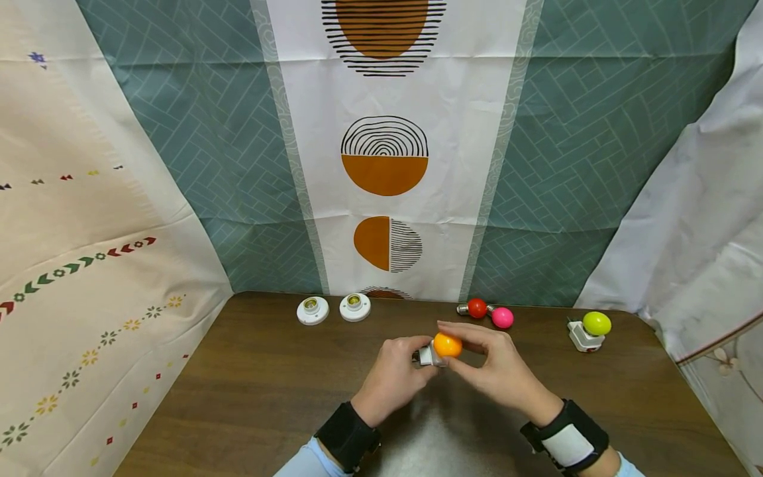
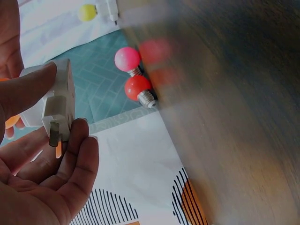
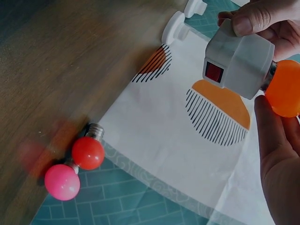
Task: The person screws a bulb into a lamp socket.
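Note:
My left hand grips a white plug-in bulb socket with a red switch on its side; metal plug prongs stick out in the left wrist view. An orange bulb sits at the socket's mouth, a bit of its metal base showing between them in the right wrist view. The right hand holds that bulb between thumb and fingers. Both hands are over the middle of the table. Just beyond the right hand lie a red bulb and a pink bulb.
Two round white bulb holders stand at the table's back edge, left of centre. Towards the right, a yellow-green bulb is in another white plug-in socket. A patterned curtain hangs behind the brown table.

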Action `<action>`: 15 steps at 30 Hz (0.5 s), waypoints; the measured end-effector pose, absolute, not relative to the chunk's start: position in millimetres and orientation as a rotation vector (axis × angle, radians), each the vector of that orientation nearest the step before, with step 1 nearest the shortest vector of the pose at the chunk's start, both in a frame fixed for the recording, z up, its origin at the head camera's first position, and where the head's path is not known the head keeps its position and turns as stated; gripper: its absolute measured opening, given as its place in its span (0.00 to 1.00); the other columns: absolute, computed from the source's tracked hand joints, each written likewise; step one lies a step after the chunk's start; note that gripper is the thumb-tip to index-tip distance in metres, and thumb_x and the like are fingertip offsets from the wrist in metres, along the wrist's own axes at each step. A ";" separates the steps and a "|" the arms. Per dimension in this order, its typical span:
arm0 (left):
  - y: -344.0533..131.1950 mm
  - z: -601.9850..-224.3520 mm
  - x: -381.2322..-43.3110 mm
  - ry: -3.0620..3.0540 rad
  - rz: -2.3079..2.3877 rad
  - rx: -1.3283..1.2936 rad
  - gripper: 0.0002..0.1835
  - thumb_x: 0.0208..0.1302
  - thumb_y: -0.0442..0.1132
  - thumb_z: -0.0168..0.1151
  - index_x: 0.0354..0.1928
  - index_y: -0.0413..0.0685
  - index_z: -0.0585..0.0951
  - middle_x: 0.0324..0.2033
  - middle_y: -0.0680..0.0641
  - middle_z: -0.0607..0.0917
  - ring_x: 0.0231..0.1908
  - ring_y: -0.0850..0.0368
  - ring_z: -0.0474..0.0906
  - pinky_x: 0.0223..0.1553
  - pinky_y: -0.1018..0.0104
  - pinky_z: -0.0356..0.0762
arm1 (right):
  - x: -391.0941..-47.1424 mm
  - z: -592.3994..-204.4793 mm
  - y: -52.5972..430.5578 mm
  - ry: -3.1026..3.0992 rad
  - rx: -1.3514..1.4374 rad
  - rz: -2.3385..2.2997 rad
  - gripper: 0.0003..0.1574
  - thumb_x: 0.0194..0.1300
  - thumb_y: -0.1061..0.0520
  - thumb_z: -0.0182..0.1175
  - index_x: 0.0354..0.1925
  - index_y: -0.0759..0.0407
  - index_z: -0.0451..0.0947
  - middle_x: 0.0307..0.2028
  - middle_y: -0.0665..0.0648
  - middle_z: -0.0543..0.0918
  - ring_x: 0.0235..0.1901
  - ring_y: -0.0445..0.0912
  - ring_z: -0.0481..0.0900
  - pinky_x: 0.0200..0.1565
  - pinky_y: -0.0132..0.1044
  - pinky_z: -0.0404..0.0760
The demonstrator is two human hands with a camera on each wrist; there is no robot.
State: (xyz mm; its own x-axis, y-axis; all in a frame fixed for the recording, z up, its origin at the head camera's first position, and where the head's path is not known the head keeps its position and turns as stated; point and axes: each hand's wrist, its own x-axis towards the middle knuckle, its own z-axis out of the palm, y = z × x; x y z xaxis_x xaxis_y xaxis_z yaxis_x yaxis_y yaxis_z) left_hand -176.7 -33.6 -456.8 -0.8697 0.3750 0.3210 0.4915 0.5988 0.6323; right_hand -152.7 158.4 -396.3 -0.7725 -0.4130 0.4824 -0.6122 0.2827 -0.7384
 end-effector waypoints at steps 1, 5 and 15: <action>-33.7 -456.8 -176.7 -2.670 -1.125 -0.728 0.21 0.51 0.45 0.70 0.48 0.51 0.79 0.39 0.60 0.80 0.33 0.70 0.73 0.38 0.79 0.69 | -152.7 -396.5 158.1 -2.339 0.942 1.492 0.29 0.50 0.66 0.68 0.53 0.60 0.76 0.52 0.57 0.77 0.50 0.47 0.75 0.44 0.40 0.75; -33.6 -456.3 -176.7 -2.672 -1.105 -0.730 0.21 0.51 0.44 0.70 0.48 0.51 0.80 0.38 0.60 0.80 0.33 0.70 0.73 0.37 0.79 0.69 | -152.9 -396.7 156.6 -2.293 0.863 1.510 0.27 0.47 0.64 0.70 0.49 0.60 0.78 0.46 0.56 0.79 0.45 0.47 0.78 0.40 0.40 0.76; -33.2 -457.0 -177.1 -2.669 -1.101 -0.730 0.21 0.51 0.45 0.70 0.48 0.51 0.80 0.39 0.60 0.80 0.33 0.70 0.73 0.38 0.79 0.69 | -154.0 -396.8 157.7 -2.335 0.836 1.491 0.31 0.46 0.62 0.71 0.51 0.58 0.77 0.50 0.51 0.78 0.48 0.45 0.76 0.43 0.40 0.75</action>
